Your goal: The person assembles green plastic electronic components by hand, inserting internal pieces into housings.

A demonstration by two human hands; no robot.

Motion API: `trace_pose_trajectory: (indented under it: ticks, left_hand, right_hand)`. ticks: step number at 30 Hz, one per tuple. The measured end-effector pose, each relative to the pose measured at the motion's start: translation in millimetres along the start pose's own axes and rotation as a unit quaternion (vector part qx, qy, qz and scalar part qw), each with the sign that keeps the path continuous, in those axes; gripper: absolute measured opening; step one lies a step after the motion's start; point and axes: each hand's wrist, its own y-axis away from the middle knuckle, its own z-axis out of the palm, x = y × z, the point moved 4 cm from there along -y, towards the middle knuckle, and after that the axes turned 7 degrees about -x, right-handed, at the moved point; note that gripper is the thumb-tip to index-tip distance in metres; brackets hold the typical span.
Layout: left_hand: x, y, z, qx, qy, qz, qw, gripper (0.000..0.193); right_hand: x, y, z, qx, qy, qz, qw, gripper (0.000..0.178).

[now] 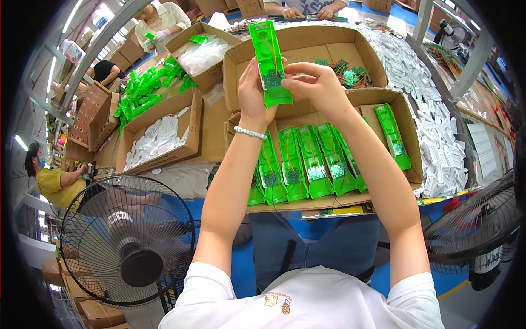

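Observation:
My left hand (pixel 252 93) holds a long green plastic housing (pixel 265 41) upright from its left side, above the boxes. Inside its lower half lies a small green circuit board (pixel 273 80) with thin orange-red wires running up the shell. The thumb and bent forefinger of my right hand (pixel 323 90) are closed at the board's right edge; the other fingers are curled. Below my hands, a cardboard box (pixel 307 205) contains several similar green housings (pixel 314 164) with boards and wires in them. Behind it, another cardboard box (pixel 323 39) has loose wired circuit boards (pixel 356 77) at its right end.
White plastic parts (pixel 438 137) are heaped on the right and fill a box (pixel 189 129) on the left, near piled green shells (pixel 139 96). Two black fans (pixel 141 266) (pixel 476 230) flank me. Co-workers (pixel 159 22) (pixel 60 178) sit across the table and at far left.

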Motion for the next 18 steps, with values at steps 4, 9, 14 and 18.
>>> trace_pose_trajectory:
  ticks: [4,9,14,18]
  left_hand:
    - [1.3,-0.7,2.3,0.041,-0.002,0.001,0.999,0.041]
    - [0.2,0.0,7.2,0.020,-0.023,-0.022,0.999,0.042]
    - [-6.6,1.8,9.7,0.024,0.050,-0.077,0.996,0.034]
    - [-8.6,1.7,8.3,0.008,0.066,-0.083,0.994,0.033]
  right_hand:
    - [-0.9,0.3,-0.5,-0.005,-0.025,0.000,1.000,0.031]
    - [1.8,-0.7,-9.1,-0.026,-0.017,0.012,0.999,0.029]
    - [2.5,0.2,-11.8,-0.046,-0.035,0.025,0.998,0.026]
    - [-0.3,0.8,-10.5,-0.054,0.000,0.040,0.998,0.026]
